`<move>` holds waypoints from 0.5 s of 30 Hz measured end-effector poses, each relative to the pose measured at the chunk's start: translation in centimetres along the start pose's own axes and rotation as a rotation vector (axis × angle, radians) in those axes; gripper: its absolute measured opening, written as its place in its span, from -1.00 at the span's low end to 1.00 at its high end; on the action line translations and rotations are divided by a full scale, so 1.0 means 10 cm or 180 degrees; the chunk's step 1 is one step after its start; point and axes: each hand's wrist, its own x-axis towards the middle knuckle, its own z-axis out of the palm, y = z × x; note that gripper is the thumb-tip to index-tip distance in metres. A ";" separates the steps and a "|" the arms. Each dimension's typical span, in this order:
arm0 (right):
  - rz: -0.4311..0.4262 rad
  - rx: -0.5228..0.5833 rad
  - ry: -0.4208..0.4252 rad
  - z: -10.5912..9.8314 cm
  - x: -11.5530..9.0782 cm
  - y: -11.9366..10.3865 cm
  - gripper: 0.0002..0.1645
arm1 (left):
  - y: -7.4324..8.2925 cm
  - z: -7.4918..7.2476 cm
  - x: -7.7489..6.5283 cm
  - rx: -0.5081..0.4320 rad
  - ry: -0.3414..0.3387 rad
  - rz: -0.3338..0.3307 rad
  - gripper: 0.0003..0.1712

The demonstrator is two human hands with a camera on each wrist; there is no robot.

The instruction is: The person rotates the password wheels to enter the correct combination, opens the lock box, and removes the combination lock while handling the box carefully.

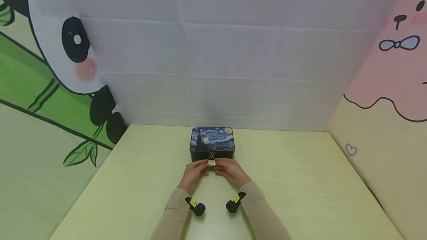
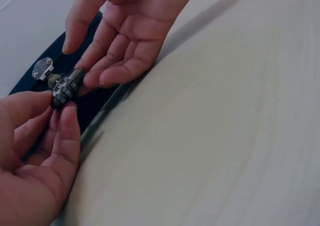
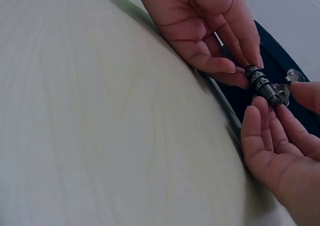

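A small dark tin box [image 1: 212, 140] with a starry-night picture on its lid stands on the table. At its front latch [image 2: 43, 68] hangs a silver combination padlock [image 1: 211, 161] with several number dials, seen close up in both wrist views. My left hand [image 1: 194, 175] pinches the dial end of the padlock [image 3: 258, 80] between thumb and fingers. From the other side, the curled fingers of my right hand [image 1: 231, 171] hold the padlock's opposite end. The right thumb [image 2: 77, 28] is raised off the padlock, close to the latch. The lid is down.
The pale wooden table [image 1: 133, 180] extends around the box. Behind it hangs a white sheet [image 1: 230, 55]. Cartoon-printed panels flank both sides, a panda [image 1: 50, 29] left and a pink figure [image 1: 393, 73] right. Black wrist cameras [image 1: 199, 209] sit on both sleeves.
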 end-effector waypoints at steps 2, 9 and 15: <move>-0.0045 -0.0169 -0.0049 0.00 0.02 0.01 -0.47 | -0.01 -0.01 0.01 -0.0017 0.0003 -0.0040 -0.62; -0.0251 -0.0554 -0.0085 -0.01 0.10 0.07 -0.50 | -0.04 -0.04 0.04 -0.0055 -0.0045 -0.0033 -0.66; -0.0244 -0.0517 0.0009 -0.01 0.12 0.09 -0.53 | -0.07 -0.07 0.06 -0.0087 -0.0129 0.0007 -0.66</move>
